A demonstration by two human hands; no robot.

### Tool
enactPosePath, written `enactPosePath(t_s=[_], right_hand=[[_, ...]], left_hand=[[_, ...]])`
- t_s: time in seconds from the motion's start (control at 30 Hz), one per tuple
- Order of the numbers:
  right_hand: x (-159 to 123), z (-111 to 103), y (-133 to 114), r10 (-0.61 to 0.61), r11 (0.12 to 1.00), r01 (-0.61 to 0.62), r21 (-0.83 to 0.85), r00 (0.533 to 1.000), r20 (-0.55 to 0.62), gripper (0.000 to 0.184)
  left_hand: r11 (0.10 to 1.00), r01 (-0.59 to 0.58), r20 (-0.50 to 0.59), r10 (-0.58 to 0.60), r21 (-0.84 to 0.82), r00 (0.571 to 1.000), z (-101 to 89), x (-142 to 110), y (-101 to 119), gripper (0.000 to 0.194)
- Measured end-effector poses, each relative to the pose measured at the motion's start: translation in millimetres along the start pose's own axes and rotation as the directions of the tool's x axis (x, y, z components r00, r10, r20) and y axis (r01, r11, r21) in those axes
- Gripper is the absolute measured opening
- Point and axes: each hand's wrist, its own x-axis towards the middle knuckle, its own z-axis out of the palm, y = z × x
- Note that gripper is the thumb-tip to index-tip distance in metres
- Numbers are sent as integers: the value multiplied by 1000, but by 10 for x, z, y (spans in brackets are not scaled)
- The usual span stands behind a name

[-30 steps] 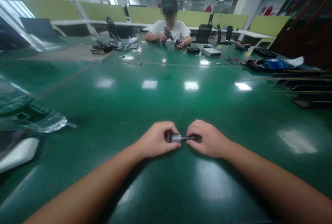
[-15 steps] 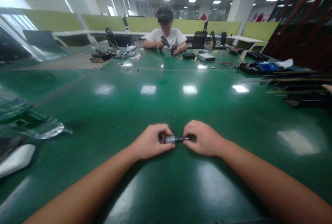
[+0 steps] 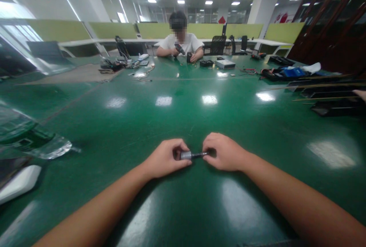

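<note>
My left hand (image 3: 164, 159) is closed on a small silver cylinder (image 3: 185, 155), gripping it between thumb and fingers just above the green table. From the cylinder's right end runs a thin dark rod (image 3: 197, 155), roughly level. The fingertips of my right hand (image 3: 221, 151) pinch this rod near its far end, where my fingers partly hide it. A short stretch of rod shows between the two hands. Whether the rod is fixed to the cylinder or sits loosely in it, I cannot tell.
A clear plastic bottle (image 3: 31, 134) lies at the left, near a white object (image 3: 20, 184). Across the green table (image 3: 183, 121), a person (image 3: 180, 44) holds a power drill (image 3: 180, 49). Black trays (image 3: 337, 107) and another person's hand (image 3: 360, 94) are at the right.
My hands have drawn slightly apart, and more of the dark rod shows between them. The view has tilted up a little. Another person's hand has come in at the right edge.
</note>
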Motion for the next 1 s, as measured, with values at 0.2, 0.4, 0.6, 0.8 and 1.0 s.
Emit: enactPosePath(t_s=[0.2, 0.4, 0.6, 0.8, 1.0], right_hand=[[-2, -41, 18, -23, 1000, 23, -19, 1000, 12, 4], [-11, -163, 54, -3, 998, 7, -69, 998, 68, 3], [-28, -317, 161, 61, 993, -48, -111, 991, 117, 7], [-14, -225, 110, 40, 994, -27, -104, 992, 119, 7], [93, 51, -62, -41, 997, 46, -61, 997, 70, 12]], left_hand=[[1000, -11, -6, 11, -7, 1000, -13, -1, 14, 20], [999, 13, 8, -12, -32, 1000, -9, 0, 11, 23], [1000, 2, 8, -2, -17, 1000, -15, 4, 4, 24], [999, 27, 18, -27, -34, 999, -5, 8, -16, 25], [999, -26, -12, 25, -42, 1000, 31, 19, -39, 22]])
